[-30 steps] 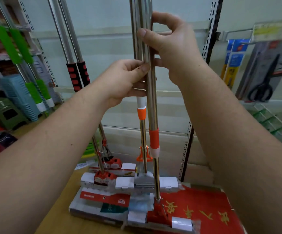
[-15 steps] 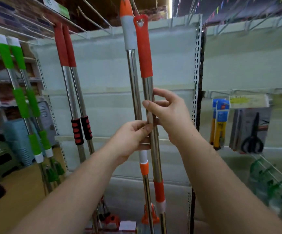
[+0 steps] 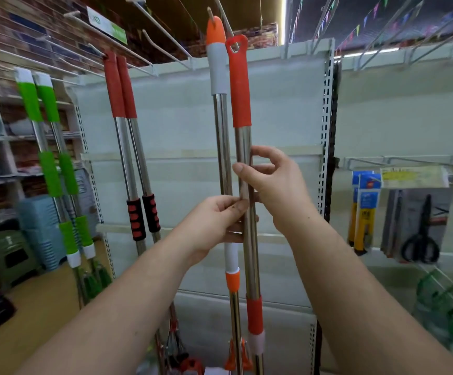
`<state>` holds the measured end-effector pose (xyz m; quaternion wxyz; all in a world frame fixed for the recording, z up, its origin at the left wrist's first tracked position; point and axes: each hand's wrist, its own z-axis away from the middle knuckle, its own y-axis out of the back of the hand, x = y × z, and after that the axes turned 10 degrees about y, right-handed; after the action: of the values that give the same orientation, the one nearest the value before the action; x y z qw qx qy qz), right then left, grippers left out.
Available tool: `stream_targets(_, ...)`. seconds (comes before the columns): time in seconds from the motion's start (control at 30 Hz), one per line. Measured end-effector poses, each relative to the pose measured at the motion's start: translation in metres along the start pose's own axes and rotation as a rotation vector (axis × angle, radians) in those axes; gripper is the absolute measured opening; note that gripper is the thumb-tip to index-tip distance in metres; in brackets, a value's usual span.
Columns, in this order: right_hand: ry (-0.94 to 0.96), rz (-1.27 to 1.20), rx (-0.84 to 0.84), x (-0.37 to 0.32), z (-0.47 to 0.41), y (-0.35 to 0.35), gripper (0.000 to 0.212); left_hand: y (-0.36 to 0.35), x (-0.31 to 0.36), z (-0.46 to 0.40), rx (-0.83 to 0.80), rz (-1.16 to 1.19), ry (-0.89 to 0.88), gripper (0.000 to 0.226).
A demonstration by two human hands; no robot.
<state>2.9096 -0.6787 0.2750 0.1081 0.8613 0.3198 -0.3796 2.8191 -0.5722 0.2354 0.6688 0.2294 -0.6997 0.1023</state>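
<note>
View tipped up since a second ago, mop heads out of sight; grips unchanged. Right hand [image 3: 271, 185] pinches red-grip mop [image 3: 240, 90] pole, left hand [image 3: 214, 220] curled round it lower (upright beside hung orange-tipped mop [image 3: 217, 77]). Hanging loop [image 3: 236, 38] now visible, so person likely checking hook-up.

Two orange-handled mops [image 3: 240, 85] are hung from hooks [image 3: 211, 12] on the white display rack [image 3: 287, 109]. A red-handled pair [image 3: 121, 87] is hung just left of them, and packaged scissors [image 3: 420, 239] are hung well to their right.

A household-goods shop: mops [image 3: 124, 147] hang from display hooks [image 3: 165, 52], packaged scissors [image 3: 420, 226] on pegboard shelving [image 3: 327, 131].
</note>
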Motion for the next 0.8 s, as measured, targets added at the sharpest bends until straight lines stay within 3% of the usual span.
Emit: stream_targets(0.8, 0.081, -0.004, 0.1, -0.017, -0.034, 0.049, 0.034, -0.04, 0.041, -0.037, -0.05, -0.025, -0.118, 0.026)
